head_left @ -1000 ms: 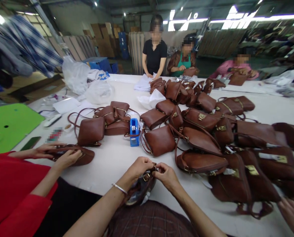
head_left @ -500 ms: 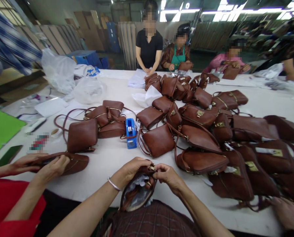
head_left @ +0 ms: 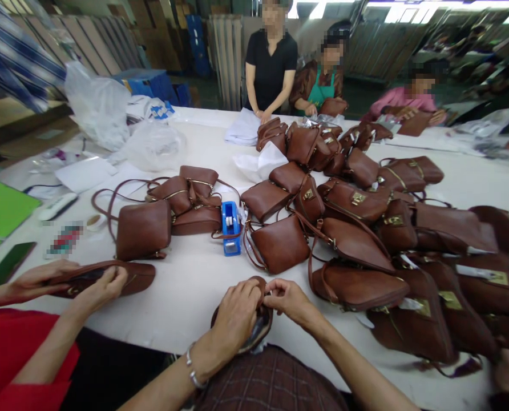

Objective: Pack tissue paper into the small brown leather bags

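A small brown leather handbag (head_left: 261,331) stands open at the table's front edge, against my body, its grey lining partly showing. My left hand (head_left: 238,308) lies over the bag's mouth with its fingers wrapped round the far rim, hiding much of the opening. At the bag's right rim my right hand (head_left: 285,297) pinches with thumb and forefinger; a small pale bit shows at the fingertips, too small to name. Just beyond the bag stands a blue tape dispenser (head_left: 231,231), and a brown handbag (head_left: 280,244) lies flat to its right.
Many brown handbags (head_left: 357,240) cover the table's right side; a smaller group (head_left: 143,229) lies left of the dispenser. At left, a co-worker's hands (head_left: 102,288) hold another bag. Clear plastic bags (head_left: 152,145) lie at the back left. Several people work across the table.
My left hand has moved from pinching the bag's rim to lying across its mouth, covering more of the lining. My right hand stays at the rim. The view has shifted slightly.
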The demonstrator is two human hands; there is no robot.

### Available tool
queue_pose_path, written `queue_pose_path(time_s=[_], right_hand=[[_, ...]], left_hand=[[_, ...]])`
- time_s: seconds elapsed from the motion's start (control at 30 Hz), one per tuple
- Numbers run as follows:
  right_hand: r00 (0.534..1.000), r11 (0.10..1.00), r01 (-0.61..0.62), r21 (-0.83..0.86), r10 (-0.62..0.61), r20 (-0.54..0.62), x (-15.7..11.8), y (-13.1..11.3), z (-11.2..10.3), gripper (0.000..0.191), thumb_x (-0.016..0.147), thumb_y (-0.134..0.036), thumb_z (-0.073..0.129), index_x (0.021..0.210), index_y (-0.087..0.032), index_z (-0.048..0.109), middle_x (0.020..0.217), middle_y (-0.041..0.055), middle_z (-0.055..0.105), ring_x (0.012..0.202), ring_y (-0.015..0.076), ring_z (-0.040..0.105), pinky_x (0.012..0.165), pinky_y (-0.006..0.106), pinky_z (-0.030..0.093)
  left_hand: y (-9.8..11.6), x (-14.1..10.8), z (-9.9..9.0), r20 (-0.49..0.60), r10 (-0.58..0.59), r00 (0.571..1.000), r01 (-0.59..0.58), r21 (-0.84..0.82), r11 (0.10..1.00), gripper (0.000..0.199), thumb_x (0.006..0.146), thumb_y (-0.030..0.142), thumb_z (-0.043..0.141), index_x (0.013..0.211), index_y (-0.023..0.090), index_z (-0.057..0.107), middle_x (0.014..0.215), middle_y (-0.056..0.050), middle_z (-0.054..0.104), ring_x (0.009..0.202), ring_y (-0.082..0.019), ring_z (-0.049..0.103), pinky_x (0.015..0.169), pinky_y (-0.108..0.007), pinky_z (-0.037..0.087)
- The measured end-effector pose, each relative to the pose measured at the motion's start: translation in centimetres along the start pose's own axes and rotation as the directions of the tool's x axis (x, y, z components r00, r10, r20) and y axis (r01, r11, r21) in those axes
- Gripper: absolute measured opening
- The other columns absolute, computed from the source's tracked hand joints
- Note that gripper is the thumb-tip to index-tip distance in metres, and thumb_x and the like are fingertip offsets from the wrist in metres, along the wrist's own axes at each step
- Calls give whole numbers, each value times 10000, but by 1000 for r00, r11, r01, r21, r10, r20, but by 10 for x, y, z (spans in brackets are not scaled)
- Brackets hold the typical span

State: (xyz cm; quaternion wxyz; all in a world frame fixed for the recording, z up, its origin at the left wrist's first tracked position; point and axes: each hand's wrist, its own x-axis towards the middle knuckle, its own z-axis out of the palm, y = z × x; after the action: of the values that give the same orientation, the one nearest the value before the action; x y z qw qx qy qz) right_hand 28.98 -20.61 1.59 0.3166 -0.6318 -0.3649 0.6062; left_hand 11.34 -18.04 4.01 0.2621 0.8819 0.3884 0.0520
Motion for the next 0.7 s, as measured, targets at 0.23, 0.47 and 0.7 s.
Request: queue_pose_path(time_s=[0.23, 0.47, 0.7], right_hand=[[997, 967, 45, 251, -26, -79, -7, -1, 11, 278, 584, -327, 710, 756, -158, 571, 555, -60, 498, 517, 101, 492, 506, 231, 421], [990, 974, 81, -213, -104, -96, -11, -9, 8, 161, 684, -238, 584, 812, -199, 673, 686, -25, 495, 563, 103, 501, 538, 242, 433], [996, 985, 54, -163, -66, -68, -7, -1, 2, 215, 667, -263, 613, 852, -185, 690, 703, -18, 492, 506, 83, 441, 433, 210, 363]], left_hand=[[-11, 5, -5, 81, 63, 995, -62, -15, 998, 221, 794, 130, 585, 988, 207, 511, 1016, -14, 581, 936, -197, 530, 827, -322, 406], [-13, 18, -17, 127, 80, 989, -19, -420, 907, 93, 738, 172, 594, 816, 186, 546, 985, -14, 576, 942, -164, 520, 840, -259, 398], [-19, 25, -32, 335, -54, 941, 286, -696, 659, 227, 771, 367, 525, 689, 156, 522, 741, -10, 544, 715, -156, 500, 656, -256, 362]])
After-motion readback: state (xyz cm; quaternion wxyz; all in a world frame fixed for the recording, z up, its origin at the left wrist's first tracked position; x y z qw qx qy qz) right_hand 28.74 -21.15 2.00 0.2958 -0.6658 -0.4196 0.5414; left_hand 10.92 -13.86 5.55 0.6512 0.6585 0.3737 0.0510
